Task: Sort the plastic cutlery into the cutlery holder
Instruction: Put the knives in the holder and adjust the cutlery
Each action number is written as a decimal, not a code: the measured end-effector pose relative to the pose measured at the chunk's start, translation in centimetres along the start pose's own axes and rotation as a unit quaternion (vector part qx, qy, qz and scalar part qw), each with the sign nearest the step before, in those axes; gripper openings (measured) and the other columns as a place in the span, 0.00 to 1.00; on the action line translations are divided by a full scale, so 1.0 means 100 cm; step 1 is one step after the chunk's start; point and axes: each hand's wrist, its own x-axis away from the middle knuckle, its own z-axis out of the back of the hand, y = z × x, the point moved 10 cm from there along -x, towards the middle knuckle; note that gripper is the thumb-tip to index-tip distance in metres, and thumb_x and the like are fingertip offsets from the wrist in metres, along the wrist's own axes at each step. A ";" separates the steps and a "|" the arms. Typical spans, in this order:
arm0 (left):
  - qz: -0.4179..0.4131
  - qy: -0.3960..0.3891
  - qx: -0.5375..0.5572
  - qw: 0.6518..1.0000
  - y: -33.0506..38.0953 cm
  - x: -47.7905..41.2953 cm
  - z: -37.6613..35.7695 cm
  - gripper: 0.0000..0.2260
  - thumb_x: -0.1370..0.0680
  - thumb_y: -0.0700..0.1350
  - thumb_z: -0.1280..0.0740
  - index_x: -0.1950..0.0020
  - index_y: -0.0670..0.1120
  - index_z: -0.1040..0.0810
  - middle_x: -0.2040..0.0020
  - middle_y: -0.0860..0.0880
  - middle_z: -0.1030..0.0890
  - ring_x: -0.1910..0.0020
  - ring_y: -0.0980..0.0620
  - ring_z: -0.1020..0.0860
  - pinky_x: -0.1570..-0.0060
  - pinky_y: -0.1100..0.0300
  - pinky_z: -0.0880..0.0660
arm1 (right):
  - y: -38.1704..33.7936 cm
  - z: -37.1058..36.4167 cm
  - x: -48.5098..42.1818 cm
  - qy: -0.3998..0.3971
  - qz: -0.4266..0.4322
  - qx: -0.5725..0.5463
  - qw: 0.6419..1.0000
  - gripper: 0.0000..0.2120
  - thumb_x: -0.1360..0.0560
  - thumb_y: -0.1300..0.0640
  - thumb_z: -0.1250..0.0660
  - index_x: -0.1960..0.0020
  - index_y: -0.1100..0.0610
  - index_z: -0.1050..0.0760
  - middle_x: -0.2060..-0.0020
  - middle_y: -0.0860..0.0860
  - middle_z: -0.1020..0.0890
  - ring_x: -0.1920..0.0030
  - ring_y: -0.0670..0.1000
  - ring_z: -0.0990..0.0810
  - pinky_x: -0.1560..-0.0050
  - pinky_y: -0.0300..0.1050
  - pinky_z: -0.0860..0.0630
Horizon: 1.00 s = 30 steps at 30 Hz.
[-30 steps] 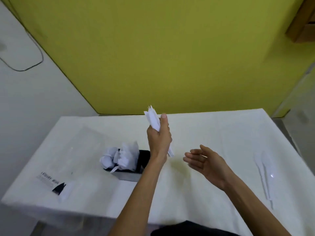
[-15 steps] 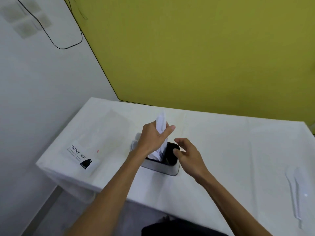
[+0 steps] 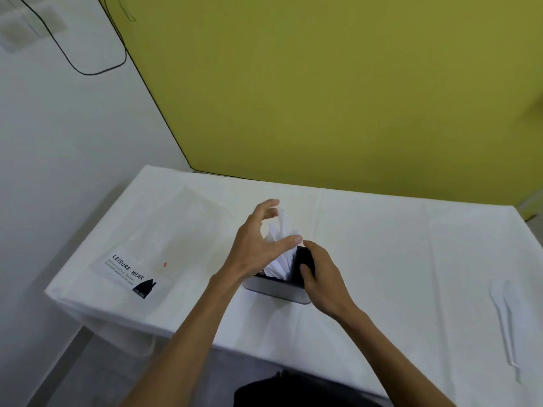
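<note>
Over the holder (image 3: 276,290), mid-table: letting a bundle drop in.
Splaying the left hand (image 3: 252,251) just above the white cutlery (image 3: 279,259), fingers straight and apart, gripping nothing; curling the right hand (image 3: 323,277) round the holder's right end, thumb over the rim, bracing it. Leaving the cutlery upright and fanned inside the holder, just left of the dark section under the right thumb; too blurred to tell forks from knives. Best done gently from here: lift the left hand straight up, clear of the tips, so as not to snag the fan and drag it out. Hold that brace meanwhile; looks light, likely to slide on the cloth. Nudge the fan together if it sprawls. Then across the table (image 3: 382,230) for the loose pieces (image 3: 504,315) at far right.
</note>
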 end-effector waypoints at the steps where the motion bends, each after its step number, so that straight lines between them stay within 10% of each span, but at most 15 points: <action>1: -0.026 0.012 0.021 0.999 0.008 -0.001 0.002 0.29 0.28 0.53 0.23 0.30 0.57 0.30 0.37 0.60 0.21 0.35 0.62 0.26 0.37 0.65 0.31 | 0.001 -0.002 0.000 0.002 -0.003 0.005 1.000 0.22 0.18 0.61 0.41 0.25 0.56 0.37 0.29 0.50 0.30 0.32 0.50 0.29 0.36 0.33 0.38; 6: -0.140 0.007 -0.054 0.989 0.032 0.003 -0.010 0.14 0.17 0.47 0.37 0.32 0.48 0.22 0.38 0.55 0.18 0.37 0.59 0.23 0.36 0.59 0.27 | 0.005 -0.005 -0.002 0.017 -0.022 0.018 0.999 0.22 0.17 0.60 0.43 0.24 0.57 0.39 0.28 0.52 0.31 0.30 0.51 0.30 0.33 0.36 0.37; 11: -0.190 -0.011 -0.210 0.959 0.015 0.014 -0.022 0.20 0.16 0.53 0.46 0.40 0.45 0.18 0.32 0.50 0.21 0.30 0.55 0.28 0.31 0.51 0.30 | 0.011 -0.009 -0.002 0.031 -0.033 0.015 0.999 0.23 0.18 0.58 0.44 0.24 0.56 0.38 0.29 0.51 0.29 0.32 0.49 0.29 0.30 0.43 0.32; 18: -0.126 -0.062 -0.365 0.920 0.000 0.008 -0.040 0.31 0.18 0.63 0.57 0.18 0.50 0.49 0.17 0.46 0.52 0.19 0.47 0.52 0.23 0.46 0.49 | 0.018 -0.013 -0.004 0.037 -0.041 0.008 0.998 0.24 0.21 0.51 0.50 0.27 0.54 0.36 0.34 0.51 0.26 0.35 0.49 0.28 0.35 0.54 0.27; 26: -0.108 -0.130 -0.402 0.900 0.004 0.009 -0.040 0.34 0.18 0.63 0.46 0.18 0.47 0.52 0.18 0.45 0.59 0.19 0.47 0.60 0.22 0.45 0.57 | 0.015 -0.010 -0.002 0.030 -0.033 -0.004 0.999 0.21 0.16 0.54 0.47 0.24 0.52 0.39 0.29 0.46 0.29 0.32 0.45 0.29 0.33 0.39 0.32; 30: -0.163 -0.092 -0.357 0.915 0.042 0.002 -0.057 0.31 0.17 0.59 0.43 0.20 0.43 0.44 0.18 0.43 0.54 0.19 0.46 0.59 0.22 0.45 0.58 | 0.009 0.013 0.004 0.046 -0.053 -0.076 0.995 0.14 0.15 0.55 0.48 0.42 0.45 0.25 0.48 0.38 0.18 0.48 0.38 0.21 0.49 0.29 0.28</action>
